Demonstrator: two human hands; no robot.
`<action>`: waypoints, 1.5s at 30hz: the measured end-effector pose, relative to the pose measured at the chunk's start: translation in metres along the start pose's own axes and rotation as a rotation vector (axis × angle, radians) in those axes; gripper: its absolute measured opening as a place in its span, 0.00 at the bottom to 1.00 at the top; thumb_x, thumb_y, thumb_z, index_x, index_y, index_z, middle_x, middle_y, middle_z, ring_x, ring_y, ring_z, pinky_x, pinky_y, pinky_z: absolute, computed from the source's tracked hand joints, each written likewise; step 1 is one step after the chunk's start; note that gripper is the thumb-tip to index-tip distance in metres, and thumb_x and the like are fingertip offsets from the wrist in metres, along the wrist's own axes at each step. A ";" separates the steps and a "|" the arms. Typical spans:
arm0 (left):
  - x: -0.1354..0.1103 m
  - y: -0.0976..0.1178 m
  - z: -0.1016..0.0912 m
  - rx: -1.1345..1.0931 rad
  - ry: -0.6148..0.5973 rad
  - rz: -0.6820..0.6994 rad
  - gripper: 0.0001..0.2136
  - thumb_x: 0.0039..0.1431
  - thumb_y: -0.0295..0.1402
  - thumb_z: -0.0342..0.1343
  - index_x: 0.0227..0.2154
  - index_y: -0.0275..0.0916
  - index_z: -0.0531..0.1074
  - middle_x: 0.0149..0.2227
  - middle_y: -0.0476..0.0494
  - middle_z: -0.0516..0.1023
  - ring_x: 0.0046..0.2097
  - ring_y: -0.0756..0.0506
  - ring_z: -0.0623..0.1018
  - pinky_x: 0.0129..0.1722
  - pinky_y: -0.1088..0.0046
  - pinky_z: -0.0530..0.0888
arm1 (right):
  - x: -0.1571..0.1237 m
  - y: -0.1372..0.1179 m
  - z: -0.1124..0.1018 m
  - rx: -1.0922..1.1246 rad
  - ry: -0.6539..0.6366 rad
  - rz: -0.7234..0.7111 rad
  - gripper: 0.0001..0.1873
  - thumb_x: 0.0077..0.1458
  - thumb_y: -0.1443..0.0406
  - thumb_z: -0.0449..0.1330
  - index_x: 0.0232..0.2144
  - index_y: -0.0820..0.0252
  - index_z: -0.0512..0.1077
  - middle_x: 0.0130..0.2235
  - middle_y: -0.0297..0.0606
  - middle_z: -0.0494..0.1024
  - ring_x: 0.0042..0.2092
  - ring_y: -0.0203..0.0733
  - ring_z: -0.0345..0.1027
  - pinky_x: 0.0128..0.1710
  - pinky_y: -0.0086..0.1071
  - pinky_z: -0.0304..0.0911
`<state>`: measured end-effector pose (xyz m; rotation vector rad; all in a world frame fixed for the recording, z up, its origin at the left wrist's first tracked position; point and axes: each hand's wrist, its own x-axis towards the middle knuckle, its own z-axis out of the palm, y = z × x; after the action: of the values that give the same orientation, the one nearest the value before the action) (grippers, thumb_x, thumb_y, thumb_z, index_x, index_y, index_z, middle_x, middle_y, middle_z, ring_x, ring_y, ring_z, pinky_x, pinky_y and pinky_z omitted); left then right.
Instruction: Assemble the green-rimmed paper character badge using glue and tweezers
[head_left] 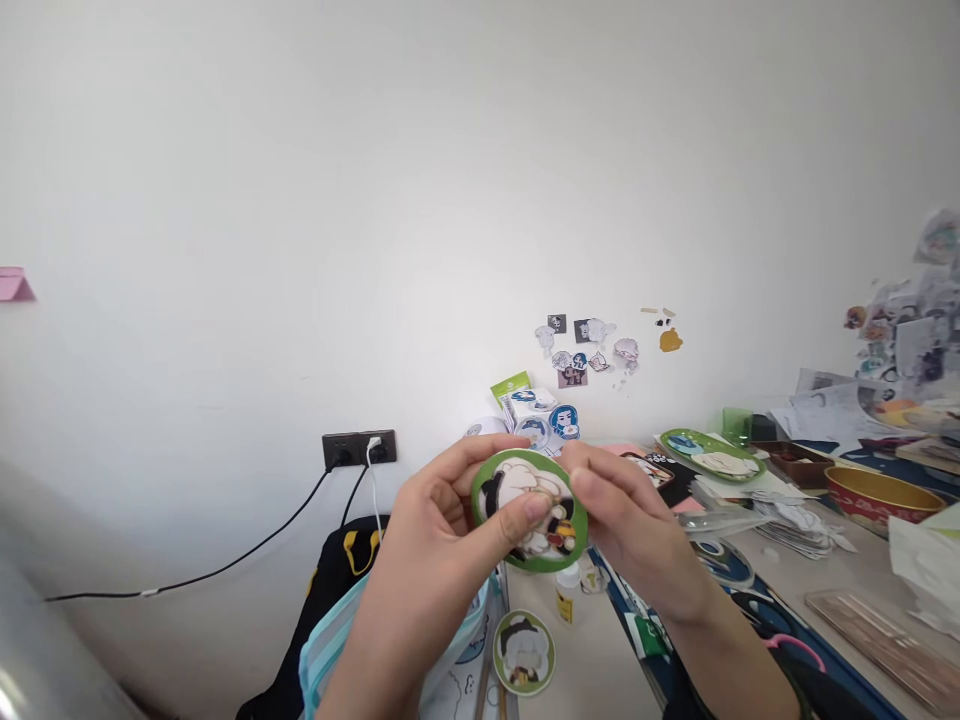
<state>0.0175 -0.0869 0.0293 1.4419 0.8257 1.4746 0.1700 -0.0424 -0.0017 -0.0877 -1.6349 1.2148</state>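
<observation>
Both my hands hold up a round green-rimmed badge (pixel 529 508) with a cartoon figure on it, in front of the white wall. My left hand (pixel 439 535) grips its left edge, thumb pressed on the face. My right hand (pixel 626 525) pinches its right edge with closed fingers. Below them a second round sticker (pixel 523 652) with a similar figure lies on the desk (pixel 592 670), beside a small yellow-labelled bottle (pixel 566 592).
Cartoon stickers (pixel 577 355) are stuck on the wall. A green plate (pixel 709 455), a gold-rimmed red tin (pixel 874 497), paper piles (pixel 780 510) and a wooden tray (pixel 885 640) crowd the desk at right. A wall socket (pixel 358 449) with cables and a black bag (pixel 337 580) are at left.
</observation>
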 end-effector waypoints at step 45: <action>-0.001 0.004 0.005 0.070 0.079 -0.032 0.16 0.45 0.35 0.70 0.38 0.38 0.78 0.30 0.46 0.81 0.33 0.46 0.79 0.31 0.75 0.74 | -0.001 -0.003 -0.001 -0.489 0.125 -0.104 0.18 0.65 0.62 0.51 0.22 0.56 0.58 0.22 0.28 0.57 0.26 0.36 0.49 0.27 0.32 0.47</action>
<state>0.0218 -0.0900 0.0326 1.4230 0.9531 1.4998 0.1726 -0.0444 0.0000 -0.3724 -1.7695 0.6971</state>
